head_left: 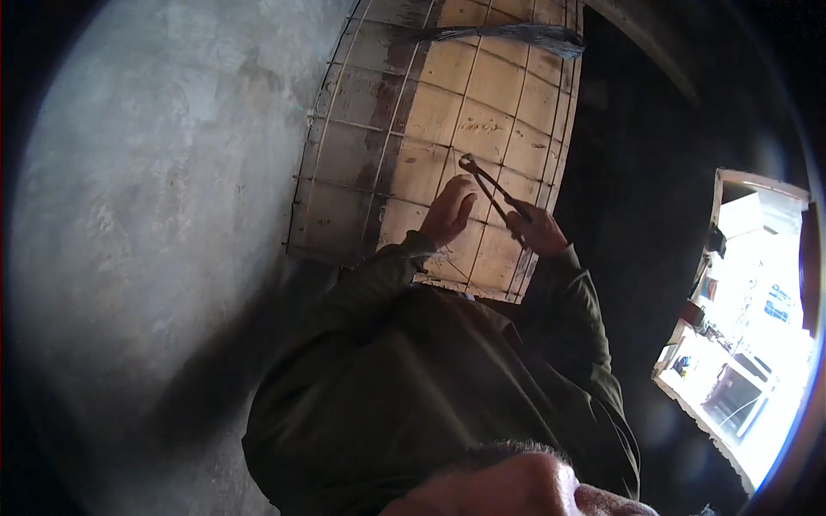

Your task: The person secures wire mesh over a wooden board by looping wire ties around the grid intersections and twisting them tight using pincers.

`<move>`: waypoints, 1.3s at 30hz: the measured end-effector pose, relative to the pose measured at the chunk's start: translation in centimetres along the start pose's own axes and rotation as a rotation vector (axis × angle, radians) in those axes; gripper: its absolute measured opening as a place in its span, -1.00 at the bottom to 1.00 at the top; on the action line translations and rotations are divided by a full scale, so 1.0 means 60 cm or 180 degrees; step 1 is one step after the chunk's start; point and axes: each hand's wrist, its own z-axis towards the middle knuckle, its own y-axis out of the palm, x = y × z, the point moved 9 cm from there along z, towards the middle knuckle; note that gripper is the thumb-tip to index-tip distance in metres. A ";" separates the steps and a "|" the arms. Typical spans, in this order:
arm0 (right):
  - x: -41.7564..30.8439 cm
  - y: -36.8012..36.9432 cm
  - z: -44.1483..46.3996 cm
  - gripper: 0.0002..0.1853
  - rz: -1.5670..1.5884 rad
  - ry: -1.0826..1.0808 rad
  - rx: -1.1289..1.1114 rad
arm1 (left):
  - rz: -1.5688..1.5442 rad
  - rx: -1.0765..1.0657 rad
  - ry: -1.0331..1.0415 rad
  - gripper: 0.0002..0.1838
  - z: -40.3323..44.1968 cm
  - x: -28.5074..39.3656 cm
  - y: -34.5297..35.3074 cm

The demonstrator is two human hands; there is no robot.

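Note:
My right hand (538,230) is closed around the handles of long-handled pincers (489,186). Their jaws point up and left, at a bar crossing of a steel rebar mesh (391,132). Just below the jaws is my left hand (449,213), its fingers curled close to the mesh; whatever they pinch is hidden. Behind the mesh are pale wooden boards (482,112), with a dark stained strip toward the left. A bundle of thin dark wire (533,37) lies across the top of the mesh.
A rough grey concrete wall (163,189) runs along the left. To the right the space is dark, and a bright opening (748,318) with ragged edges shows things outside.

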 end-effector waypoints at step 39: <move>-0.175 -0.036 0.060 -0.57 -0.2327 -0.0578 -0.0291 | 0.0465 0.0368 0.0223 -0.68 0.014 0.042 -0.018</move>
